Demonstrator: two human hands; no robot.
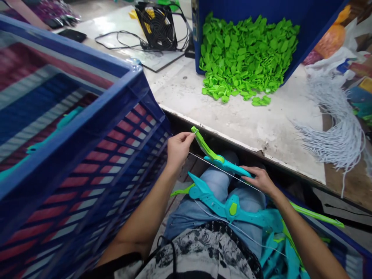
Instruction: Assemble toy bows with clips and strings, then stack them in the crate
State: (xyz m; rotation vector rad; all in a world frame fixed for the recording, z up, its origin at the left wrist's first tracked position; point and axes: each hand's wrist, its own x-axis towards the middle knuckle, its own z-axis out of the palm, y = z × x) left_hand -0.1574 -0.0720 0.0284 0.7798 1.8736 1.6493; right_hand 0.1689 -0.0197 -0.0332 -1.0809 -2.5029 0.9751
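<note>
Between my hands, over my knees, is a toy bow (229, 166) with a turquoise body and a lime-green limb (205, 146). My left hand (178, 149) pinches white string at the tip of that green limb. The string (223, 170) runs tight below the bow towards my right. With fingers and thumb, my right hand (258, 179) grips the turquoise part. A second turquoise toy bow (232, 209) with green limbs lies across my lap, its string (215, 217) hanging loosely. Part of the held bow is hidden behind my right hand.
A blue slatted crate (95, 155) stands close on my left, with a turquoise piece (55, 135) inside. On the white table (180, 87) are a tipped blue bin (310, 38) of small green pieces (247, 58), a black fan (159, 29) and a bundle of white strings (340, 128). More turquoise parts (279, 255) lie at my right.
</note>
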